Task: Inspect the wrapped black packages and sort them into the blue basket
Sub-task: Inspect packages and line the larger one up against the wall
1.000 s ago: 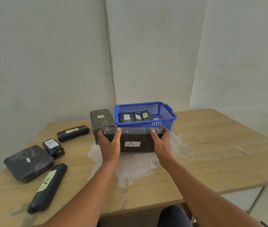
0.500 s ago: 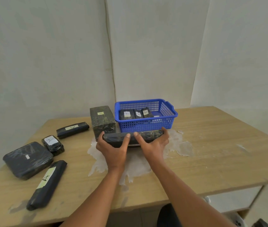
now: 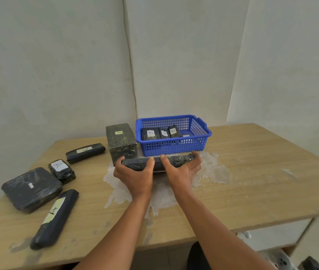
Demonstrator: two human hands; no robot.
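- A flat pack point(image 3: 31, 189) lay at the far left of the frame, with a long bar point(image 3: 54, 219) just below it and a small pack point(image 3: 62, 170) just above it; all rested on the table point(image 3: 252, 172), apparently awaiting inspection.
- A short bar point(image 3: 85, 152) lay label-up at left of centre, and a tall box point(image 3: 120, 144) stood upright just left of the basket point(image 3: 174, 149).
- The left hand point(image 3: 135, 175) gripped the left end of the held package point(image 3: 157, 161), thumb on top and fingers curled round the far edge.
- The held package sat at frame centre, just in front of the basket and apart from it, low over a white patch point(image 3: 213, 170) on the table. Its narrow edge faced the camera and no label showed, which suggests it was being turned for inspection.
- The right hand point(image 3: 184, 169) gripped the right end in the same manner, thumb on top, fingers wrapped over the end. A two-handed hold suits a long package and gives control of its rotation.
- The basket stood at upper centre-right. It held three labelled packs point(image 3: 161, 133) standing side by side at its left; its right part remained free for the held package.
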